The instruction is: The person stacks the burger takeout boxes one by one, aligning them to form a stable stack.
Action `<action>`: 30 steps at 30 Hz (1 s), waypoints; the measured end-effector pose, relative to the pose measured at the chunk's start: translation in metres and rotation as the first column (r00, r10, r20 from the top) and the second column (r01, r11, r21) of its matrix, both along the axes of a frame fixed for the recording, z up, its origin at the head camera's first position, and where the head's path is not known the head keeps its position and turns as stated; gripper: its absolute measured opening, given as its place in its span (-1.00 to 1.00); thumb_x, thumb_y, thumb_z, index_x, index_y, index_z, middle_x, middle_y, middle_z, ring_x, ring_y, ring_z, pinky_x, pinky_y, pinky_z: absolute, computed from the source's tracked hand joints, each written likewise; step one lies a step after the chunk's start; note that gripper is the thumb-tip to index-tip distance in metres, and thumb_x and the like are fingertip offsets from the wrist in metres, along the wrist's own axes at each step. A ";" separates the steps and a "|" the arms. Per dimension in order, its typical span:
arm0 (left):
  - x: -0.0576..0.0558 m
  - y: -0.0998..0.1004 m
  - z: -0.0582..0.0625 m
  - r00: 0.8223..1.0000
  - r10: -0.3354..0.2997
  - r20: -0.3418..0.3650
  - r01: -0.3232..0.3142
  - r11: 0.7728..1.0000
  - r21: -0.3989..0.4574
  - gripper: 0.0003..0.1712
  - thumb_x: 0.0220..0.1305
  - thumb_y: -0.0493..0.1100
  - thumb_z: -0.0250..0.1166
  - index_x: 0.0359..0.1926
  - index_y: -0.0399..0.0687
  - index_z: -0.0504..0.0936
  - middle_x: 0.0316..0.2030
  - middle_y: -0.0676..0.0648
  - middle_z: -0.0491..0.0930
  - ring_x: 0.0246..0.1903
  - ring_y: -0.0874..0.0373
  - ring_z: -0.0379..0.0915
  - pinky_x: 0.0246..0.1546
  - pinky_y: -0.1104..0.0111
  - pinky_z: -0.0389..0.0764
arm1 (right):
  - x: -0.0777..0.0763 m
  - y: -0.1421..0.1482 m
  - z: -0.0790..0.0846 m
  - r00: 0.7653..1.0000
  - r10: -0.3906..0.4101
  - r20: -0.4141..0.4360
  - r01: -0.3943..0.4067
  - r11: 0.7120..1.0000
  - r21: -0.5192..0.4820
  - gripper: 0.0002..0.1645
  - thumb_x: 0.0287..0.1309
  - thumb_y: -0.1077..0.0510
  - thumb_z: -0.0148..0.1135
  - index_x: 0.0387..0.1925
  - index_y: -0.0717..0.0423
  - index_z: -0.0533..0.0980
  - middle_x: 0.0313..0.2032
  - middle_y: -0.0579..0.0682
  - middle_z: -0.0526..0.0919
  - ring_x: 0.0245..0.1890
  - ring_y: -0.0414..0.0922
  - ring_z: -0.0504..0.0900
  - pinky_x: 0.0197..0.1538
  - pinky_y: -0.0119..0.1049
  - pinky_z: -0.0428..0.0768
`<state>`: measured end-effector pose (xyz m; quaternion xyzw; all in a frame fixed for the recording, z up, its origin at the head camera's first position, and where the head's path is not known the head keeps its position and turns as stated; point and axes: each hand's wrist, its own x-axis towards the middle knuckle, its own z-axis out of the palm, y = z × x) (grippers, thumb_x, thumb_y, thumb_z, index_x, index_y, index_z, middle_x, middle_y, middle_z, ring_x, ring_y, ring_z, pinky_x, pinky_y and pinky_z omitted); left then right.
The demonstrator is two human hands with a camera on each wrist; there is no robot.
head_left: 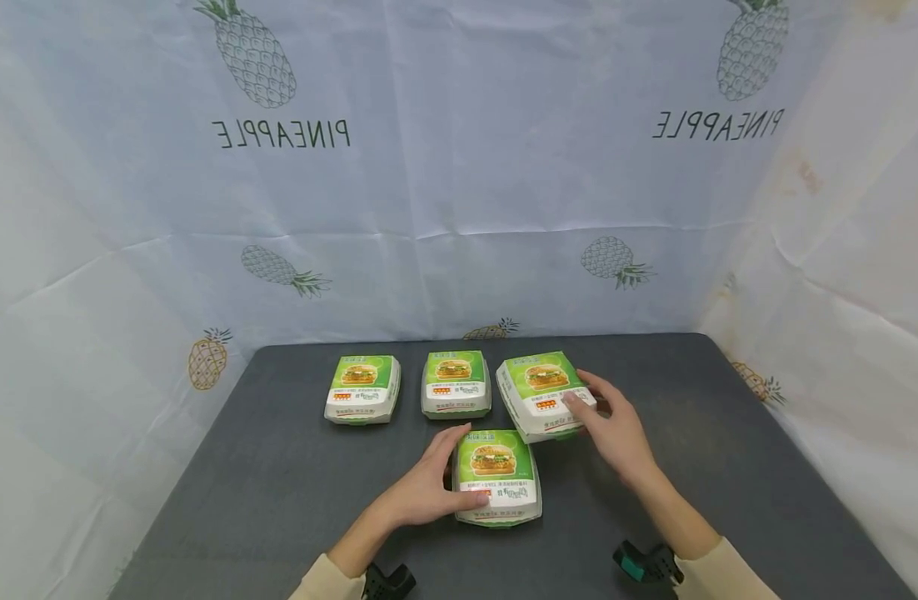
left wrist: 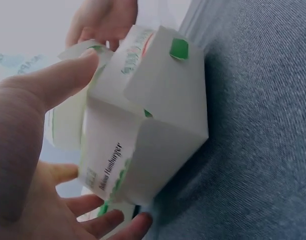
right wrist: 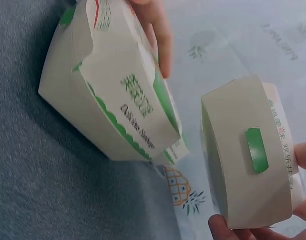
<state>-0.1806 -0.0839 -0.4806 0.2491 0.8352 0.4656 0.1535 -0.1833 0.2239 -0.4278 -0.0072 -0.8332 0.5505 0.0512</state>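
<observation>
My left hand (head_left: 429, 487) holds a green-and-white burger box (head_left: 500, 467) from its left side at the front middle of the table. The thumb lies over the lid's front part and the fingers reach the back left corner. That box (left wrist: 167, 90) sits on the dark surface in the left wrist view. My right hand (head_left: 616, 429) grips another burger box (head_left: 546, 379) at its right side, thumb on the lid. This box (right wrist: 252, 155) is tilted and raised in the right wrist view, and overlaps the front box's back right corner in the head view.
Two more burger boxes stand at the back of the dark table (head_left: 279, 492), one on the left (head_left: 363, 375) and one in the middle (head_left: 455, 371). A pale pineapple-print cloth (head_left: 459, 183) hangs around the back and sides.
</observation>
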 end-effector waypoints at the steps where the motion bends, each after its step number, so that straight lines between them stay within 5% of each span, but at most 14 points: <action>1: 0.000 0.000 0.001 1.000 0.008 -0.008 -0.008 1.000 -0.004 0.18 0.18 0.23 0.47 0.60 -0.07 0.03 0.51 -0.11 0.02 0.36 -0.01 0.18 0.24 0.04 0.42 | 0.002 -0.001 0.000 1.000 0.004 -0.003 -0.004 1.000 0.003 -0.21 0.45 -0.15 0.19 0.53 0.08 0.23 0.21 0.19 0.43 0.01 0.01 0.49 -0.15 -0.22 0.66; 11: 0.010 0.007 0.024 0.986 0.130 -0.100 -0.124 0.990 0.068 0.07 0.23 0.24 0.43 0.59 0.07 0.11 0.51 0.00 0.10 0.45 -0.07 0.13 0.31 -0.16 0.29 | 0.018 -0.010 -0.002 0.999 0.014 -0.042 -0.013 1.000 0.013 -0.26 0.44 -0.11 0.22 0.50 0.07 0.28 0.19 0.16 0.44 0.06 0.04 0.47 -0.15 -0.23 0.66; 22: 0.019 0.029 0.039 0.990 0.126 -0.065 -0.110 0.970 0.216 0.09 0.29 0.13 0.42 0.63 0.28 -0.07 0.52 0.07 0.06 0.39 0.04 0.18 0.31 -0.01 0.36 | 0.036 -0.029 -0.002 0.996 0.035 -0.086 -0.030 0.998 0.054 -0.27 0.38 -0.10 0.30 0.46 0.02 0.33 0.25 0.12 0.42 0.22 0.07 0.42 0.02 -0.05 0.51; 30: 0.020 0.028 0.043 0.987 0.160 -0.031 -0.143 0.943 0.302 0.05 0.32 0.05 0.40 0.63 0.23 -0.05 0.53 0.00 0.01 0.42 0.05 0.15 0.34 0.09 0.37 | 0.045 -0.038 0.001 0.989 0.105 -0.109 -0.102 0.994 0.034 -0.22 0.34 -0.02 0.36 0.48 -0.05 0.28 0.29 0.10 0.40 0.20 0.06 0.47 -0.03 -0.13 0.56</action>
